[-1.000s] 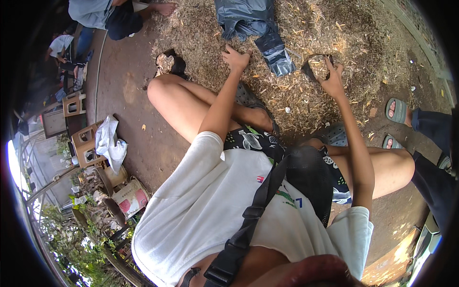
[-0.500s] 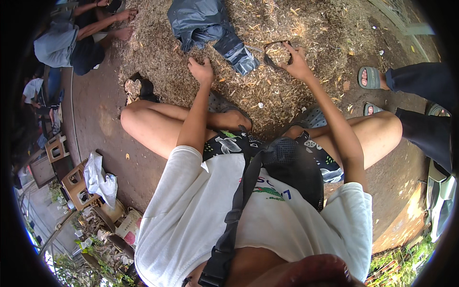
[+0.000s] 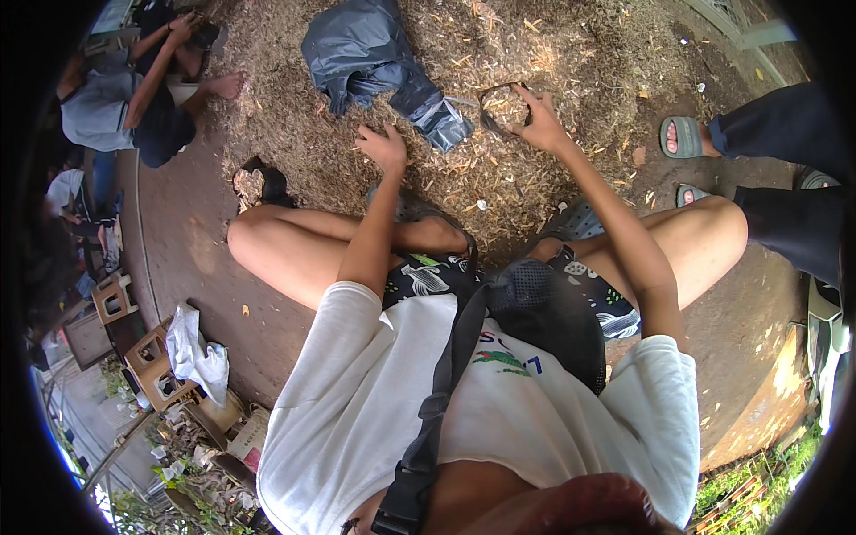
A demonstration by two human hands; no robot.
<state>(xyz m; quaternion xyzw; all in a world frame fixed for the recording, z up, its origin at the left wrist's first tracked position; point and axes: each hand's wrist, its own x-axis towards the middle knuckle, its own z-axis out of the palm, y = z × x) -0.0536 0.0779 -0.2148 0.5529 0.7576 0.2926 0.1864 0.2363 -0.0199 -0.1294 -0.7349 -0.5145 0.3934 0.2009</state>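
My right hand [image 3: 541, 125] grips the side of a small black round container, seemingly a thin plastic planting bag [image 3: 487, 114], whose mouth shows pale shavings inside. My left hand [image 3: 383, 149] hovers over or rests on the pile of dry shavings [image 3: 535, 40], fingers bent and apart, with nothing visible in them. Just beyond the left hand lies a large crumpled black plastic bag [image 3: 352, 49]. A folded stack of black plastic bags [image 3: 434, 116] lies between my two hands, touching the large bag.
A black bag filled with shavings [image 3: 264, 183] stands beside my left knee. A co-worker [image 3: 107, 107] sits at the far left. Another person's sandalled foot [image 3: 682, 136] is at the right. Brown wooden-looking crates [image 3: 152, 361] and a white plastic sack [image 3: 198, 357] lie at the lower left.
My left hand has shifted slightly right and nearer to me. The right hand still holds the black container, a little further left. The co-worker's arms have lifted away from the pile.
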